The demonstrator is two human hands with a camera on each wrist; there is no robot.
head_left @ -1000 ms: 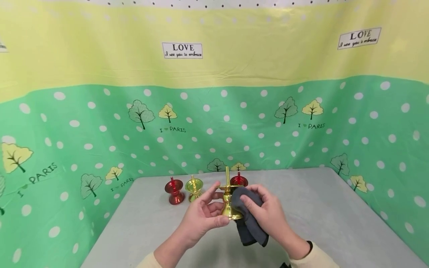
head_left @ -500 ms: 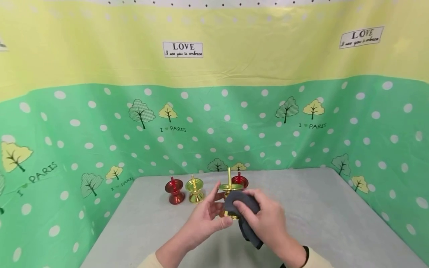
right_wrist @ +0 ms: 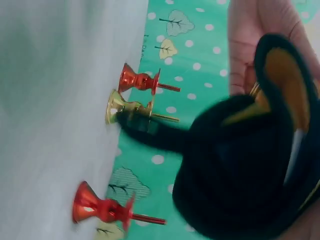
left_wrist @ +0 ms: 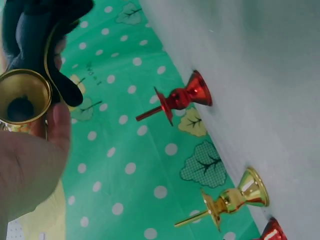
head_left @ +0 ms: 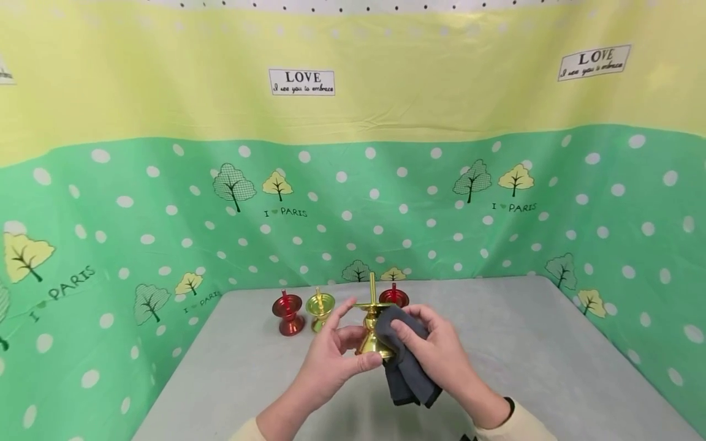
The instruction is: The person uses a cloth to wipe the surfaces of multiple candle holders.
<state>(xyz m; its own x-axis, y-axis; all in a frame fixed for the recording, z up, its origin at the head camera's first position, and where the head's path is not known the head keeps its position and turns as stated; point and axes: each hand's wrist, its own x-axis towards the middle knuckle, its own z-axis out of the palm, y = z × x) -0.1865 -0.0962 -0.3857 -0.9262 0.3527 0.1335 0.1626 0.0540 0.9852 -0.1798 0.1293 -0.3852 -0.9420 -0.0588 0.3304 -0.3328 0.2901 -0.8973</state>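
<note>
In the head view the left hand [head_left: 325, 361] grips a gold candle holder [head_left: 371, 350] by its base and rim, with its spike upright. The right hand [head_left: 441, 352] pinches a dark grey cloth [head_left: 410, 373] and presses it on the holder's right side; the cloth's ends hang below. In the left wrist view the holder's hollow base [left_wrist: 24, 95] faces the camera, beside the left hand [left_wrist: 30, 170]. The dark cloth [right_wrist: 235, 165] fills much of the right wrist view and hides most of the holder.
On the grey table [head_left: 231, 367], behind the hands, stand a red holder [head_left: 288, 315], a second gold holder [head_left: 320, 306] and another red holder [head_left: 394, 297] partly hidden behind the held one. A green and yellow printed curtain [head_left: 386, 214] surrounds the table's back and sides.
The right hand and cloth moved left across the gold holder, then back to its right side, uncovering its stem and base. The held holder has shifted slightly left and its tilt has changed.
</note>
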